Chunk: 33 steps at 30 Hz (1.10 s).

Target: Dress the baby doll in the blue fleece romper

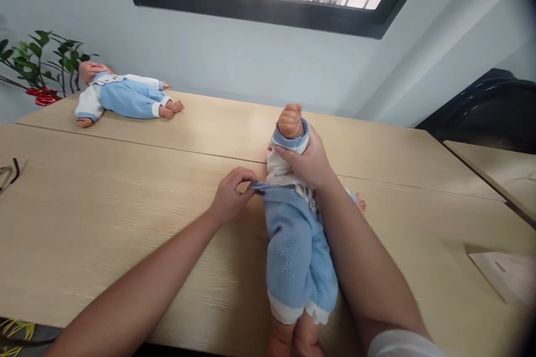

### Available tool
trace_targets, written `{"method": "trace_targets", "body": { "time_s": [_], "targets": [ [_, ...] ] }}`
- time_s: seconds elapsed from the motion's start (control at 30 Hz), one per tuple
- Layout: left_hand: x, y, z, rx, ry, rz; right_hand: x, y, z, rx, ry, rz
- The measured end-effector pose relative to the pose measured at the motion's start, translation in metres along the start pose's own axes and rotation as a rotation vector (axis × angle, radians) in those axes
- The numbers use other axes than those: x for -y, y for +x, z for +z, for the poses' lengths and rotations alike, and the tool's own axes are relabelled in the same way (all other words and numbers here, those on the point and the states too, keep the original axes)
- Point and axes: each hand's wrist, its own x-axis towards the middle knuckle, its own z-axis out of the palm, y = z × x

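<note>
A baby doll in a blue and white fleece outfit lies on the table with its bare feet towards me. My right hand is closed round the doll's white sleeve, just below its blue cuff; a small doll fist sticks out above. Between thumb and fingers, my left hand pinches the edge of the blue cloth at the doll's side and pulls it outward. The doll's other hand shows beyond my right forearm. Its head is hidden from view.
A second doll in similar clothes lies on its back at the far left of the wooden table. Behind it stands a leafy plant. Glasses rest at the left edge, a whitish flat item at the right. Black chairs stand back right.
</note>
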Motion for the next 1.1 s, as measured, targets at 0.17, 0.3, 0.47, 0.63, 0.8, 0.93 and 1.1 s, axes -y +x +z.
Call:
{"method": "trace_targets", "body": {
  "time_s": [0.17,0.3,0.47,0.63,0.8,0.93,1.1],
  "targets": [
    [-0.016,-0.001,-0.015,0.148,-0.083,-0.119,0.006,-0.003,-0.007,-0.025,0.001,-0.055],
    [-0.029,0.002,-0.011,0.175,-0.531,-0.474,0.013,-0.004,-0.004,-0.033,-0.056,-0.112],
    [-0.028,0.006,-0.006,0.118,-0.708,-0.671,0.027,-0.008,0.001,-0.009,-0.162,-0.129],
    [-0.021,-0.006,-0.007,0.261,-0.180,-0.401,0.034,-0.013,0.009,0.062,-0.158,-0.160],
    [-0.026,-0.013,-0.010,0.210,0.149,-0.022,0.034,-0.014,0.017,0.086,-0.225,-0.146],
    [-0.030,-0.014,-0.010,0.144,0.309,0.188,0.032,-0.013,0.021,0.055,-0.263,-0.127],
    [-0.034,-0.015,-0.008,-0.040,0.436,0.437,0.031,-0.012,0.026,0.056,-0.273,-0.104]
  ]
}}
